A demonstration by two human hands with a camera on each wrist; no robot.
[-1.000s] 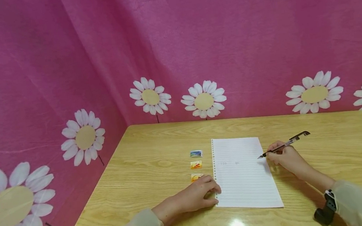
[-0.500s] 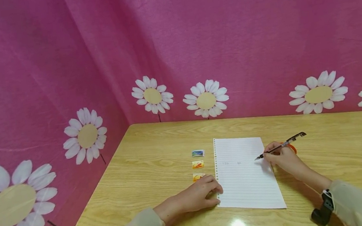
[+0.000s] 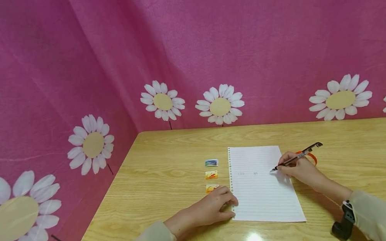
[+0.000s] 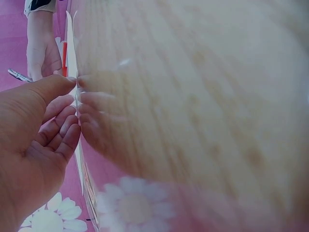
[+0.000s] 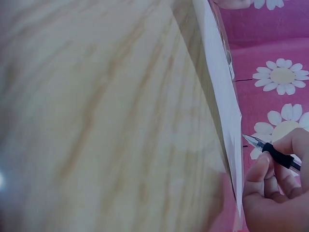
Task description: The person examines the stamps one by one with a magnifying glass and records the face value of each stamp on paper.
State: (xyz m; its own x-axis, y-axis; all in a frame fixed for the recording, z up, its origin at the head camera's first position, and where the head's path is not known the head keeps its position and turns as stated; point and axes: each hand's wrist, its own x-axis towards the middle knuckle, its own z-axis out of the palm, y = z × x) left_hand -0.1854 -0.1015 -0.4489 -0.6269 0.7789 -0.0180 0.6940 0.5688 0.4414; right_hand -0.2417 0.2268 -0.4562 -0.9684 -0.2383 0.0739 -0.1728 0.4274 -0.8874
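A sheet of lined, hole-punched paper (image 3: 267, 202) lies on the wooden table. My left hand (image 3: 215, 207) rests on its lower left edge; in the left wrist view its fingertips press down at the sheet's edge. My right hand (image 3: 302, 170) pinches a pen (image 3: 296, 157) with a clear barrel and a black grip. In the right wrist view the pen's black grip (image 5: 279, 155) sits between thumb and fingers, its metal tip pointing at the paper. Two small groups of faint handwritten digits (image 3: 241, 174) stand left of the pen tip, on about the same line.
Left of the paper, three small picture stamps stand in a column: a blue-green stamp (image 3: 212, 163), a yellow-red stamp (image 3: 211, 175) and a yellow stamp (image 3: 211, 188) partly behind my left hand. An orange-red ring (image 3: 314, 158) lies behind my right hand. A pink daisy curtain (image 3: 259, 44) hangs beyond the table.
The pen has shifted left and slightly down with my right hand, its tip nearer the second digit group. More of the orange-red ring shows now. My left hand stays in place on the paper.
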